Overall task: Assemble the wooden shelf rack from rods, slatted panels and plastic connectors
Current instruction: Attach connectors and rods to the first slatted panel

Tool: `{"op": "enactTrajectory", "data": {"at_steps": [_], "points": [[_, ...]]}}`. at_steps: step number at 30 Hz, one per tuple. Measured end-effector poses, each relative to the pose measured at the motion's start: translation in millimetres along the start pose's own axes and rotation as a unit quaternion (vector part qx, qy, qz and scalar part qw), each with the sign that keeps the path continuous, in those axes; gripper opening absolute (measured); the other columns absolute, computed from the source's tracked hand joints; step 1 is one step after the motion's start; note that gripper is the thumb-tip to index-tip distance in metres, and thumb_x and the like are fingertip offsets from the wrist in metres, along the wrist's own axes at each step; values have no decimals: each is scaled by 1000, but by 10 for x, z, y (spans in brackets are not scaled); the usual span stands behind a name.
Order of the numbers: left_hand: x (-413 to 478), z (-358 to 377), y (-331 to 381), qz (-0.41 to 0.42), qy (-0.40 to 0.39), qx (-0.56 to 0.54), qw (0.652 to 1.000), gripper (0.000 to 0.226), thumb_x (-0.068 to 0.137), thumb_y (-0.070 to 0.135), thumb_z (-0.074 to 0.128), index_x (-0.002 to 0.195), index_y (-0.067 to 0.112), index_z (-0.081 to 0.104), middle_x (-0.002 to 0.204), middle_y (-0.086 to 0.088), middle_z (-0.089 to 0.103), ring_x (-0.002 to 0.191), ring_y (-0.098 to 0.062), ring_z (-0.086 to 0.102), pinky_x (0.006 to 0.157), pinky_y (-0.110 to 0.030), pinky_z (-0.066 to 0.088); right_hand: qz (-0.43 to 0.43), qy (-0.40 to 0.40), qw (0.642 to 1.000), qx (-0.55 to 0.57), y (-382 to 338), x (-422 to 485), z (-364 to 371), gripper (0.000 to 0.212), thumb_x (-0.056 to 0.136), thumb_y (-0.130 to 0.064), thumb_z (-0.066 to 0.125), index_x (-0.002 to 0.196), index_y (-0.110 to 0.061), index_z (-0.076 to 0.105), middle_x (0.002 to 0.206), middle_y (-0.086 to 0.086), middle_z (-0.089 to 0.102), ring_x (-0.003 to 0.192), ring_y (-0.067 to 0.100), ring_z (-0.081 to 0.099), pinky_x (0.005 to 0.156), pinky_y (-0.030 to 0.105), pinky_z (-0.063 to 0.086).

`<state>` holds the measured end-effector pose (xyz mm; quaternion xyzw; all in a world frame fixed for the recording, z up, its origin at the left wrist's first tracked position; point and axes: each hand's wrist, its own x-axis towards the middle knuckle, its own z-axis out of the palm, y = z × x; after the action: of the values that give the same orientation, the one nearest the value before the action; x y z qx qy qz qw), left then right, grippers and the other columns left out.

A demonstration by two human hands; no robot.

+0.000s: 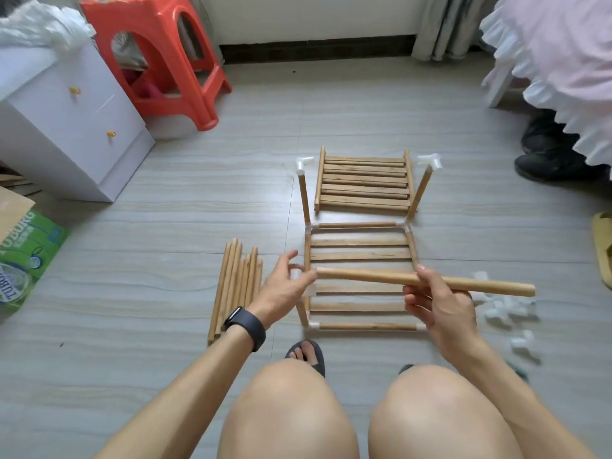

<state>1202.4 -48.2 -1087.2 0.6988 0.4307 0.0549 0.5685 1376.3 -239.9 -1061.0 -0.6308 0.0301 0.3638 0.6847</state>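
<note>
Your right hand [437, 309] gripped the rod [496, 287] mid-length, level above the part-built rack [361, 256] | your left hand [281, 293] pinched a plastic connector [295, 275] at the rod's left end | risk: if you pushed off-axis, the rod could jam or lever the rack's corners loose.

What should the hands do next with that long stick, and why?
Probably slide the rod leftward into the white connector the left hand seems to pinch: the right hand grips the rod, and its left end sits right at that connector.
</note>
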Motion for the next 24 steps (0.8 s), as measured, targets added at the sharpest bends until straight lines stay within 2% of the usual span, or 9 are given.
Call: {"op": "enactTrajectory", "data": {"at_steps": [2, 4, 7, 8, 13, 17, 20, 22, 24], "points": [[-42, 99, -140, -31, -4, -10, 999, 44, 103, 45, 45, 142, 27, 40, 134, 7, 52, 123, -15, 48, 90, -26, 40, 5, 4, 1000, -11, 117, -31, -112, 21, 94, -22, 67, 79, -6, 68, 66, 11, 64, 51, 14, 59, 48, 24, 52], [-57, 167, -195, -22, 20, -7, 1000, 31, 106, 43, 36, 128, 25, 47, 122, 3, 62, 112, -16, 55, 78, -20, 38, 11, 3, 1000, -16, 212, -50, -169, 21, 94, -21, 66, 79, -6, 69, 66, 13, 64, 52, 16, 58, 47, 23, 51], [-93, 194, -190, 3, 27, -2, 1000, 24, 107, 38, 32, 124, 27, 45, 118, 2, 65, 106, -1, 53, 75, -12, 34, 16, 3, 1000, -7, 281, -53, -185, 20, 94, -21, 67, 79, -7, 70, 66, 12, 64, 52, 16, 58, 47, 23, 50], [-102, 195, -196, 6, 21, 3, 1000, 24, 108, 38, 31, 126, 28, 43, 119, 2, 64, 105, 1, 52, 76, -11, 34, 16, 4, 1000, -3, 285, -53, -182, 20, 93, -22, 68, 81, -7, 70, 66, 12, 64, 52, 16, 58, 47, 23, 50], [-114, 213, -230, 13, 15, 11, 1000, 29, 108, 38, 29, 133, 29, 40, 123, 1, 65, 113, -9, 50, 81, -14, 34, 9, -3, 1000, -3, 246, -5, -164, 20, 94, -21, 66, 81, -6, 69, 64, 11, 64, 51, 15, 58, 49, 25, 52], [-97, 203, -269, 17, 9, 16, 1000, 42, 107, 42, 28, 145, 26, 34, 128, 0, 64, 121, -12, 48, 97, -27, 31, 36, -4, 999, 1, 241, 36, -145, 19, 93, -21, 68, 80, -7, 69, 61, 8, 65, 50, 13, 60, 49, 24, 53], [-91, 195, -291, 20, 15, 31, 999, 47, 107, 43, 28, 150, 27, 28, 133, 0, 63, 123, -11, 47, 99, -29, 29, 61, -7, 998, 16, 265, 62, -147, 19, 93, -21, 68, 79, -7, 68, 59, 7, 65, 49, 12, 60, 49, 23, 54], [-104, 211, -285, 32, 22, 43, 998, 48, 106, 44, 28, 152, 29, 25, 133, 3, 62, 112, -5, 49, 95, -20, 31, 67, -7, 997, 28, 284, 83, -136, 19, 92, -21, 69, 79, -7, 67, 59, 6, 64, 49, 11, 60, 49, 23, 54], [-108, 233, -280, 48, 33, 54, 997, 45, 107, 42, 28, 150, 30, 27, 128, 8, 64, 87, -3, 54, 77, -1, 34, 65, -3, 997, 35, 298, 114, -121, 20, 93, -22, 69, 80, -7, 66, 59, 6, 63, 49, 11, 60, 48, 22, 54]]}}
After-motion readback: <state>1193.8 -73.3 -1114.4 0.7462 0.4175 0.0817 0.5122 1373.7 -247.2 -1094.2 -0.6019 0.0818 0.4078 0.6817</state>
